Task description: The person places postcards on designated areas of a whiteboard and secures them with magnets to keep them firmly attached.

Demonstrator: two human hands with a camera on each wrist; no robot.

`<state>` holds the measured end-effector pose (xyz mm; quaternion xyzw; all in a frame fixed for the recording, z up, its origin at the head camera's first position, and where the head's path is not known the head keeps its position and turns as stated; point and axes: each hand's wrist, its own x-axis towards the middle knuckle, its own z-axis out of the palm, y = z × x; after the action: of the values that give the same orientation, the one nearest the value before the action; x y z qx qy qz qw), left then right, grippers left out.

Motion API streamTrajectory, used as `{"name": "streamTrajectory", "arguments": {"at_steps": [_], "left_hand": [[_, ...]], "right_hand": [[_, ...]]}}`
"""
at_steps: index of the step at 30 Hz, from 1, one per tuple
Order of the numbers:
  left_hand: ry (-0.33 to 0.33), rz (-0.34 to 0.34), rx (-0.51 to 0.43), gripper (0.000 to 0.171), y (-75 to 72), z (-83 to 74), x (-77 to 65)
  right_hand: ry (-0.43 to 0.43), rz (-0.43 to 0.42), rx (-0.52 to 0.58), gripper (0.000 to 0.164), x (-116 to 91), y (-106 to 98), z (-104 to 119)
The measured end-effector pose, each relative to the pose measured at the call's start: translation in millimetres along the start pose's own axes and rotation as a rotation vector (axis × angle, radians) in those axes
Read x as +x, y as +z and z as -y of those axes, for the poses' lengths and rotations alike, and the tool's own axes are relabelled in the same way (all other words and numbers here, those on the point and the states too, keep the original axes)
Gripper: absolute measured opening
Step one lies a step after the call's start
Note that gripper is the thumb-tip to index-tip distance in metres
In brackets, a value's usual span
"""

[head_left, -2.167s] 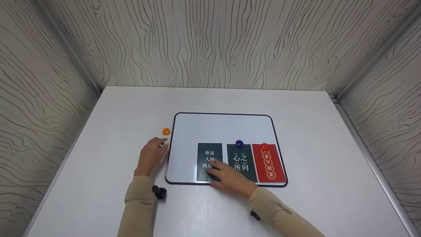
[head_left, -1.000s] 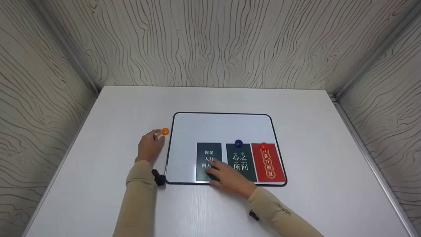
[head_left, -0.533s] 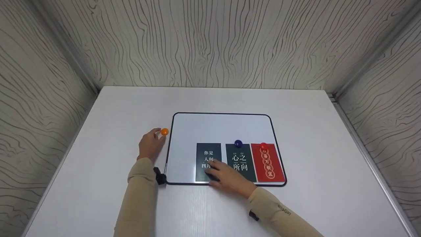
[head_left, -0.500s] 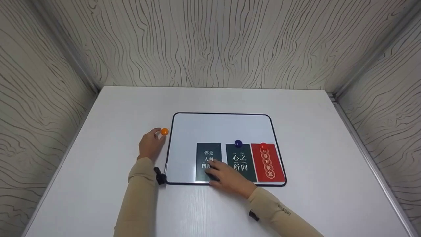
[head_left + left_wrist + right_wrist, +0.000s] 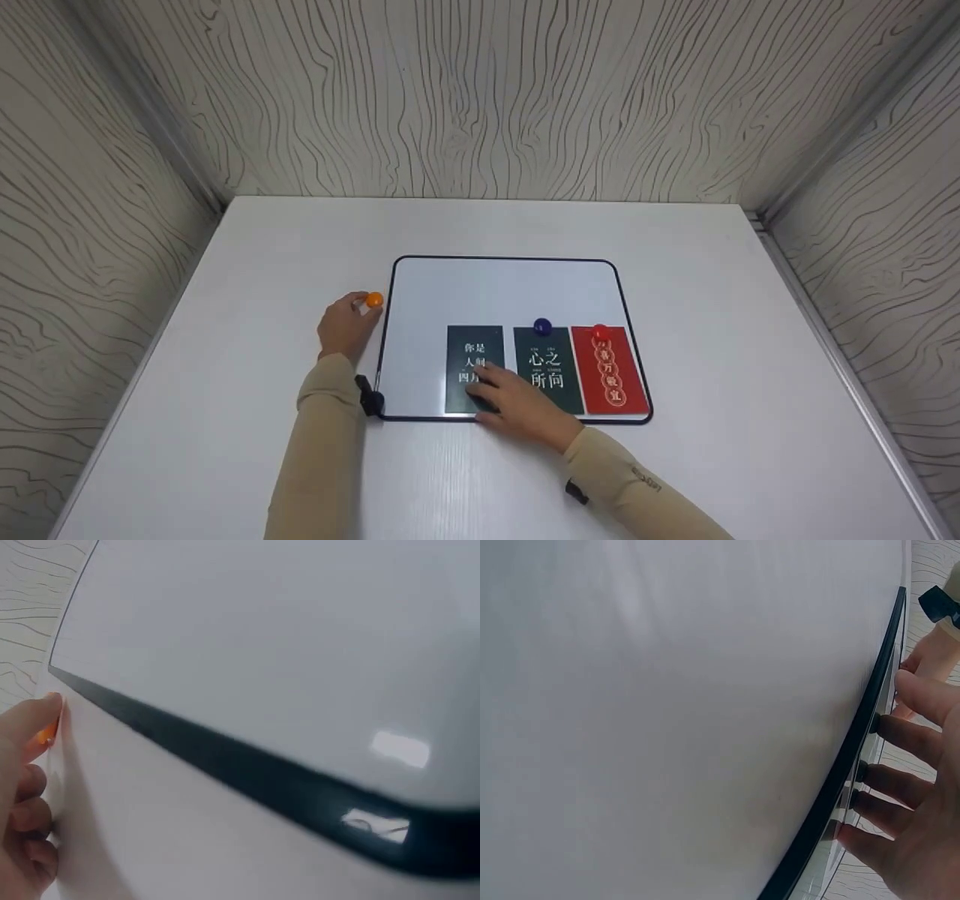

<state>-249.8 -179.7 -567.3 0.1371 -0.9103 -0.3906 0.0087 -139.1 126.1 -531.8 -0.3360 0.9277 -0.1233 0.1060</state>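
Note:
Beside the whiteboard's left edge, my left hand (image 5: 345, 326) pinches a round orange magnet (image 5: 374, 299) between thumb and finger. The left wrist view shows the orange magnet (image 5: 48, 733) partly hidden behind a finger, with the other fingers curled. My right hand (image 5: 526, 406) rests with spread fingers on a dark green card (image 5: 475, 341) with white characters, covering its lower right part. That card lies on the whiteboard (image 5: 495, 289). In the right wrist view the right fingers (image 5: 904, 739) touch down just inside the board's dark frame.
Right of the hand-covered card lie a second green card (image 5: 559, 369) with a dark blue round magnet (image 5: 542, 326) at its top and a red card (image 5: 622, 375) with a red magnet (image 5: 601, 332). A white table (image 5: 750, 337) surrounds the board; patterned walls (image 5: 480, 97) enclose it.
My left hand has moved from a white thing at the board's left edge up to the orange magnet and taken hold of it. The right hand stays on the card.

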Motion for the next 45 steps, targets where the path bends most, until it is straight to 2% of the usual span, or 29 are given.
{"name": "streamTrajectory", "arguments": {"at_steps": [3,7,27,35,45], "left_hand": [[0.016,-0.023,0.006,0.043,3.1,3.0,2.1],[0.001,-0.023,-0.007,0.042,5.3,4.1,2.9],[0.032,-0.044,-0.001,0.040,3.9,1.7,0.4],[0.001,-0.017,-0.058,0.041,-1.3,-5.5,-3.8],[0.043,-0.014,-0.033,0.043,-5.4,-11.5,-3.4]], "right_hand": [[0.001,0.002,-0.004,0.047,0.4,-0.1,0.5],[0.020,0.019,0.006,0.048,0.6,-0.6,1.5],[0.031,0.022,0.014,0.049,0.8,-0.9,1.0],[0.030,0.021,0.014,0.049,0.1,-1.2,1.5],[0.028,0.021,0.017,0.049,0.8,0.4,-0.2]]}}
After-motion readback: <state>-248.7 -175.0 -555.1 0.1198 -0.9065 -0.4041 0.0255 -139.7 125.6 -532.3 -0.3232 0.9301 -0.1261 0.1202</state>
